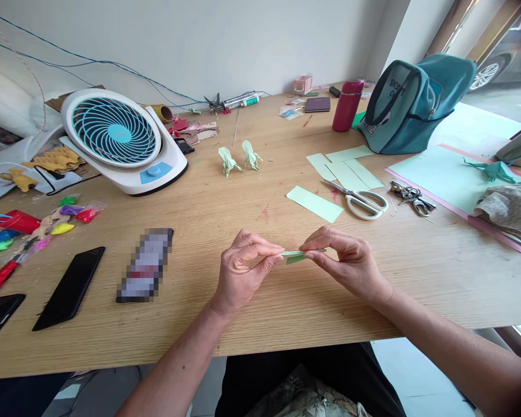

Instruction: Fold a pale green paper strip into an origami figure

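Note:
A small folded piece of light green paper [296, 259] is held just above the table's front half. My left hand [246, 267] pinches its left end between thumb and fingers. At the right end, my right hand [345, 258] grips it the same way, so fingertips cover both ends. Beyond my hands lies a flat green paper strip [315, 204], with white-handled scissors [364, 204] beside it. More green paper rectangles [345, 168] overlap behind the scissors. Two folded green paper figures [229, 161] stand farther back, left of the strips.
A white fan [117, 136] stands at the back left. Phones [72, 286] lie at the left front. Keys [411, 197], a red bottle [348, 105], a teal backpack [410, 107] and large green sheets [438, 179] occupy the right. Colourful clay packets [89, 213] sit far left.

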Available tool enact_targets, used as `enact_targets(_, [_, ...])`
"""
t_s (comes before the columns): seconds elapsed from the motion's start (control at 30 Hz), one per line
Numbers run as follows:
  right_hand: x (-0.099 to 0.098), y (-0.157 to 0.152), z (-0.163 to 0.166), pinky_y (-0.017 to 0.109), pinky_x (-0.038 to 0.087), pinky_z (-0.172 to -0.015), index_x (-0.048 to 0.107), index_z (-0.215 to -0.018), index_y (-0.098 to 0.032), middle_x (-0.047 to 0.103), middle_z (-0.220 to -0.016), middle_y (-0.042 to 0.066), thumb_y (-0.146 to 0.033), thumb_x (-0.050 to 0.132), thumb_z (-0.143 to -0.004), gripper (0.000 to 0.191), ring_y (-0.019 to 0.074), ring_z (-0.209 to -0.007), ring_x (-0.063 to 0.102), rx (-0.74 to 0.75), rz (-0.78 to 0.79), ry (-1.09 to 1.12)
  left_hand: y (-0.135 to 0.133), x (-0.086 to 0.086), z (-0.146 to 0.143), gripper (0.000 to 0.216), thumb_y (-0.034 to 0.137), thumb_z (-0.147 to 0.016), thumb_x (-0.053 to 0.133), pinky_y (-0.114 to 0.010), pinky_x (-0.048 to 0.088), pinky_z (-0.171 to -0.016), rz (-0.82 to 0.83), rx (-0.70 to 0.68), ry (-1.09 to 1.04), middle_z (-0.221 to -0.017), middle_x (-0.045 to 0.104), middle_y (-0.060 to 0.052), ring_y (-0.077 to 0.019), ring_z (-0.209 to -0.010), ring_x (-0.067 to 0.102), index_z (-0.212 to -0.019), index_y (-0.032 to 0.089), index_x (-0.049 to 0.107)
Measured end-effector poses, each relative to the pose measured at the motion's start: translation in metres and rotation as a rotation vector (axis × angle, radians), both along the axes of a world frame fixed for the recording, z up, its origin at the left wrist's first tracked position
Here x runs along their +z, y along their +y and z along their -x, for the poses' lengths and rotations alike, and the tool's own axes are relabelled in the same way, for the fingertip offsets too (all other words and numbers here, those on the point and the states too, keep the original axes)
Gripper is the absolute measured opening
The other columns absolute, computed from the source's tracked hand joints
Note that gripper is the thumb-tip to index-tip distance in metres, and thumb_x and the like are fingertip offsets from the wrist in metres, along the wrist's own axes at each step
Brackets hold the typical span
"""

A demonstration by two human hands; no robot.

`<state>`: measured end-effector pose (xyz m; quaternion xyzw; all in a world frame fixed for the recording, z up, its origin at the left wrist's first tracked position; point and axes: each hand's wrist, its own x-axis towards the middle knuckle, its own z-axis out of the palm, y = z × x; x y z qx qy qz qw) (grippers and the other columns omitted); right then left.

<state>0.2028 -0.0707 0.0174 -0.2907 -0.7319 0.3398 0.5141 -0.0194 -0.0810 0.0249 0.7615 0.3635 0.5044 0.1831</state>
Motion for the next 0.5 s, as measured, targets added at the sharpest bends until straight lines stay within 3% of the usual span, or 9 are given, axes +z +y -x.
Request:
enact_targets(0.2, [-0.0007, 0.0010, 0.0046, 0.034, 0.049, -0.073, 0.074, -0.100, -0.023, 0.070, -0.083, 0.001, -0.012, 0.073, -0.087, 0.017, 0.0159, -0.080, 0.062, -0.036, -0.192, -0.125, -0.0021, 0.0023, -0.0032, 0.011, 0.012, -0.086, 0.074, -0.033, 0.048, -0.077, -0.019, -0.031, 0.035, -0.083, 0.074, -0.001, -0.0160, -0.080, 0.062, -0.087, 0.023, 0.074])
enact_targets(0.5, [-0.0006, -0.0023, 0.0093, 0.036, 0.044, -0.073, 0.067, -0.090, -0.020, 0.068, -0.083, 0.003, -0.014, 0.069, -0.089, 0.007, 0.0167, -0.077, 0.057, -0.086, -0.307, -0.265, -0.0039, 0.0008, -0.0073, 0.014, 0.008, -0.087, 0.069, -0.032, 0.049, -0.080, -0.109, -0.027, 0.151, -0.085, 0.071, 0.000, -0.0147, -0.082, 0.061, -0.087, 0.022, 0.067])
